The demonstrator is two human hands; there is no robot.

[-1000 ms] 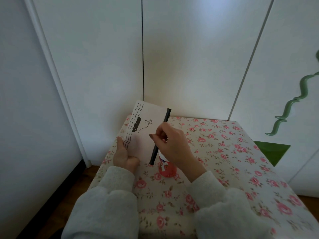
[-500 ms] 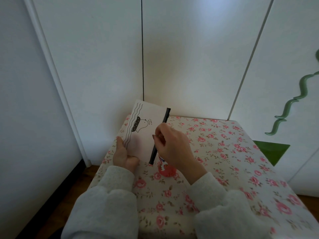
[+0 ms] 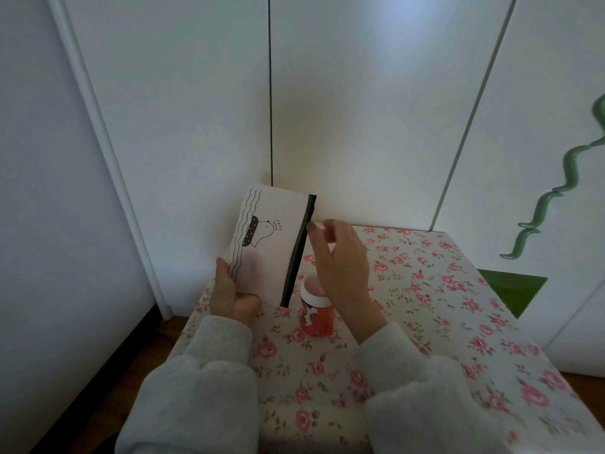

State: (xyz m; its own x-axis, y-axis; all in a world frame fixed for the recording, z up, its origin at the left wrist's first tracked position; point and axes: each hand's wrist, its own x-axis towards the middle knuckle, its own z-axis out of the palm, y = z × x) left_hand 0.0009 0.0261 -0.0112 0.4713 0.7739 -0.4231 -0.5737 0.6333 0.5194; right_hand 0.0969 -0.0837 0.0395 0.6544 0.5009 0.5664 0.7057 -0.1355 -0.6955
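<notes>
A pale pink flat pouch (image 3: 268, 250) with a black zipper edge, wavy lines and a small cartoon stands tilted above the table's far left corner. My left hand (image 3: 230, 294) grips its lower left corner. To the right of the zipper my right hand (image 3: 340, 257) hovers with its fingers spread and loose, holding nothing and just off the zipper. Below that hand a small red jar (image 3: 316, 314) with a white rim stands on the table, partly hidden by my wrist.
The table (image 3: 425, 290) wears a cream cloth printed with pink roses. White cupboard doors (image 3: 360, 109) rise close behind it, one with a wavy green handle (image 3: 550, 204). A dark wooden floor (image 3: 137, 348) shows at the left.
My right hand pinched the zipper's middle before; now it has let go and pulled away to the right with its fingers spread. The pouch and my left hand have hardly moved.
</notes>
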